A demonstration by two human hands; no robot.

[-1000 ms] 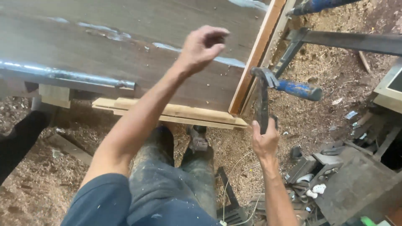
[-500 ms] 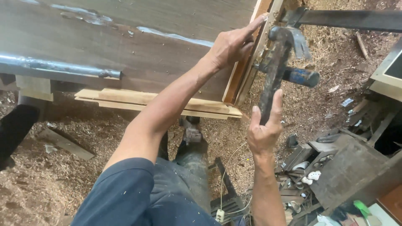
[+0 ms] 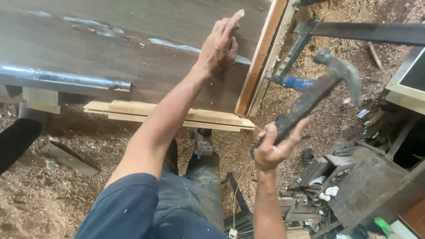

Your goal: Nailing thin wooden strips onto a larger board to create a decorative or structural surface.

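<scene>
Your right hand [image 3: 276, 148] is wrapped around the dark handle of the claw hammer [image 3: 310, 99], fingers curled tight, thumb laid along the grip. The forearm rises straight up from the bottom of the view, wrist cocked, so the handle slants up and away to the right. The hammer's steel head sits high, well clear of the dark wooden panel [image 3: 133, 48], out over the sawdust floor [image 3: 336, 110] to the panel's right.

Your left hand [image 3: 219, 46] is up on the panel, near its right edge. The arm is stretched long and nearly straight from the shoulder, blue sleeve at the bottom of the view. The index finger is extended toward the panel's far right corner, and the other fingers are bunched loosely beneath it. I cannot tell whether they pinch anything.

Just right of that hand runs the light wooden edge strip [image 3: 261, 57], framing the panel's side. A blue-handled metal clamp [image 3: 290, 66] stands just beyond the strip. Pale wooden slats [image 3: 150, 114] jut out beneath the panel's near edge, above your knees. A grey metal pipe [image 3: 62, 79] lies along the panel's left part.
</scene>
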